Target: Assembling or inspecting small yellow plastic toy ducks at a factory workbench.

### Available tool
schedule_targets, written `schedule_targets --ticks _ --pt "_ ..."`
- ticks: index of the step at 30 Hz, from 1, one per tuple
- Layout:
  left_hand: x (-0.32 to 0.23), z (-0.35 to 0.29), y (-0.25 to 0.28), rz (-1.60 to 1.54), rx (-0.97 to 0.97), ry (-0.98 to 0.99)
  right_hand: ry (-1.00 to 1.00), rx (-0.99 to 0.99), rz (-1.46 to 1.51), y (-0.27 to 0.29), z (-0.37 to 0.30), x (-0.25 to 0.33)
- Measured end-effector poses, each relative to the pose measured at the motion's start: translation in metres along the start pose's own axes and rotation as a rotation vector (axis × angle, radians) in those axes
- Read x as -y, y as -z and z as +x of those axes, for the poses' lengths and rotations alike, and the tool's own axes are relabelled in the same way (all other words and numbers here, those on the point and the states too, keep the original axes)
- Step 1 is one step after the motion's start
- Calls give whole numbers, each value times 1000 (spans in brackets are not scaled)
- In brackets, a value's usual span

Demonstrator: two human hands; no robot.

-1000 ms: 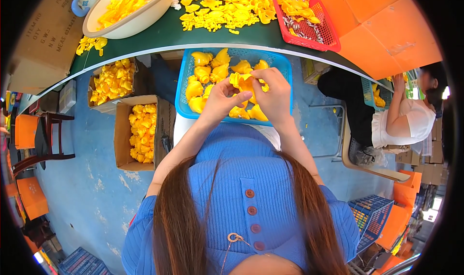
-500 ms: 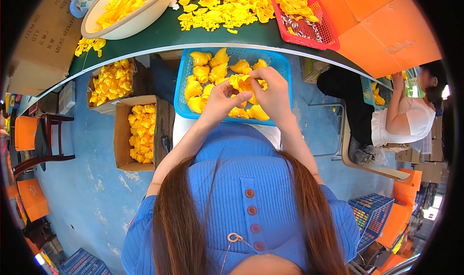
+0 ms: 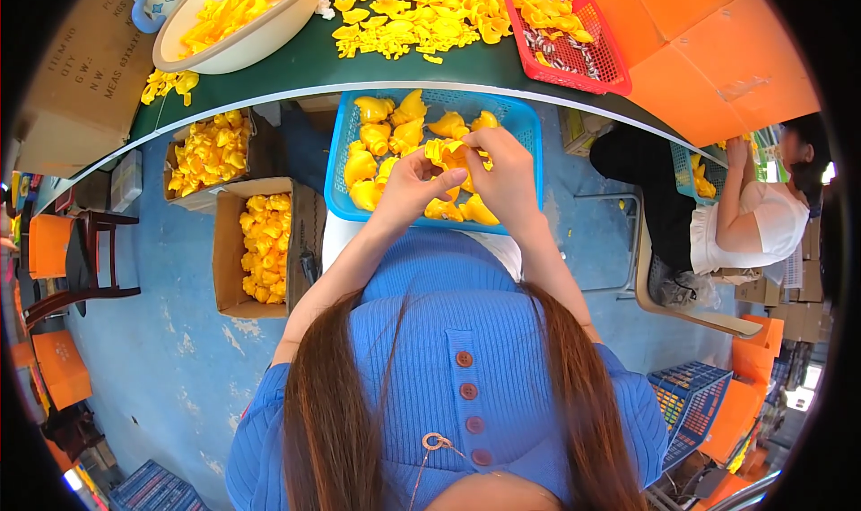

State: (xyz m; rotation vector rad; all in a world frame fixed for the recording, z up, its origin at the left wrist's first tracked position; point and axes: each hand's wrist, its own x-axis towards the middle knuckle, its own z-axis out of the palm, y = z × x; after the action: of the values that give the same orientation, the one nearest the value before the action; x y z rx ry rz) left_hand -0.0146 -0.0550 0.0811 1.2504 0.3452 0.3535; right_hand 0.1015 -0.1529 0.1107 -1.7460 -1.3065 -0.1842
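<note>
Over the blue basket (image 3: 337, 148), holding a hollow yellow piece (image 3: 443, 153) between both hands. On the left side of that basket, gripping with narrowed fingers of the left hand (image 3: 405, 190), thumb stretched along the near side of the piece. On the right side of the basket, gripping with bent, closely set fingers of the right hand (image 3: 508, 174). Cannot tell exact fingertip contact; partly hidden behind knuckles. Inside the blue basket, below and around the grip: more yellow pieces (image 3: 359, 165), some touching, some apart, in mixed directions.

Left of the blue basket: open carton (image 3: 226, 269) of small yellow parts (image 3: 265, 246); just behind, second carton (image 3: 261, 157), heaped with similar parts.

Beyond the blue basket: green tabletop (image 3: 359, 73) with pale edge. Straight beyond the basket, on the green: loose spread of thin yellow pieces (image 3: 421, 17). Beyond and left of it: pale bowl (image 3: 260, 53), partly filled with yellow pieces. Beyond and right of it: red basket (image 3: 603, 67), with yellow pieces plus small silvery and dark parts (image 3: 560, 52). Well right of the blue basket: co-worker (image 3: 771, 215) in a white top, seated.
</note>
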Motion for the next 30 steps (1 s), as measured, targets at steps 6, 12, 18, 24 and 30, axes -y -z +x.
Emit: schedule_targets --ticks 6,12,18,24,30 --pt "-3 0 2 39 33 40 40 -21 39 1 2 1" --pt "-3 -1 1 -10 34 43 -21 33 33 5 1 -1" --pt "-5 -2 -2 -13 14 6 -65 18 89 3 1 0" --pt "-4 -2 -2 -31 36 26 -168 97 165 4 1 -8" --pt "-1 0 0 -28 30 62 -217 117 145 5 1 -2"
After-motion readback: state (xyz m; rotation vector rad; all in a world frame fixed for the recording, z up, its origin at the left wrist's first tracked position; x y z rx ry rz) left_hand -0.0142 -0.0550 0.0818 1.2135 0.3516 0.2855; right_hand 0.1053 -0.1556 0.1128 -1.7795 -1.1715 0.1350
